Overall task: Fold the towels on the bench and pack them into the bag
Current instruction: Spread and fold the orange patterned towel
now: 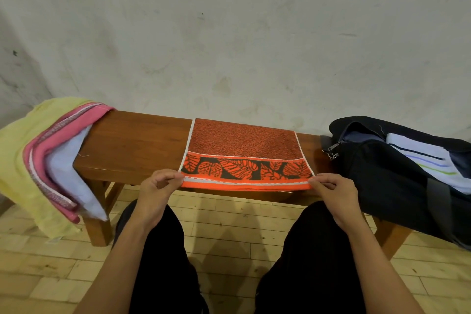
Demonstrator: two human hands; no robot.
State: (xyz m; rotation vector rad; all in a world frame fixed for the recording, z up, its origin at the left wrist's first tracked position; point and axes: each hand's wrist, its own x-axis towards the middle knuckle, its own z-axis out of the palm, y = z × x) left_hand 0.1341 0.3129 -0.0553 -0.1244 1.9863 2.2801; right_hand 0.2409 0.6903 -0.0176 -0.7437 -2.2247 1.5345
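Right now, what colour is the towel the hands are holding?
Orange and black: the towel has a speckled top and a leaf-pattern band, seen in the head view.

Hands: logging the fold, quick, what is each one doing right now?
Left hand: pinches the near left corner of the orange leaf-patterned towel.
Right hand: pinches its near right corner.

Dim, warm indoor light, soft faint shadows on floor (229, 224) under desk (132, 145). Wide-angle bend at frame edges; slight softness, no glare.
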